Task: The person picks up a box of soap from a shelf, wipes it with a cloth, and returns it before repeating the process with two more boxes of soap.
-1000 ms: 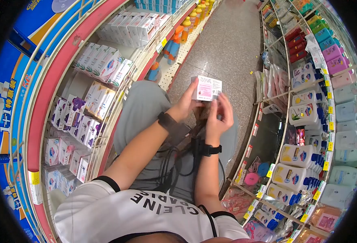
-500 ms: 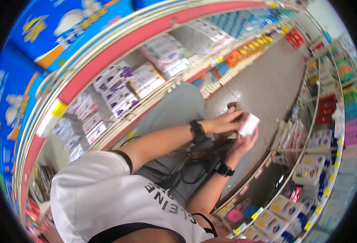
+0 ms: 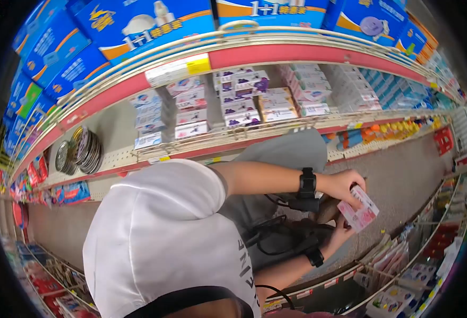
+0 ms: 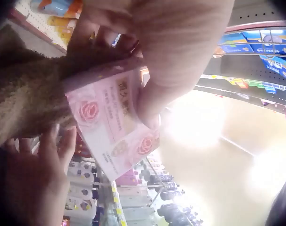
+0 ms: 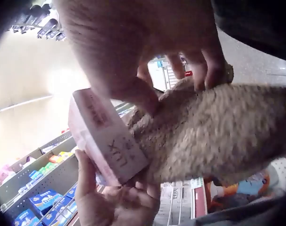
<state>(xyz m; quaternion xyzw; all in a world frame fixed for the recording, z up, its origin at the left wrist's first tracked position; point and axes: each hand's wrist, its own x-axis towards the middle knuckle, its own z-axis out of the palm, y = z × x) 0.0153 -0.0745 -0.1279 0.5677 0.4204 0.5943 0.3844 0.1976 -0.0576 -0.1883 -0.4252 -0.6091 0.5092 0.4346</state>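
One small pink-and-white cardboard box with printed roses is clamped between the thumb and fingers of the left hand, while the right hand lies close by with its fingers apart, near brown fuzzy material; whether it touches the box I cannot tell. Farther off, a pale metal shelf bears soap boxes below large blue cartons.

The head view looks steeply down past the shirt, while both wrist views look from close by, sharing the box and bright ceiling.
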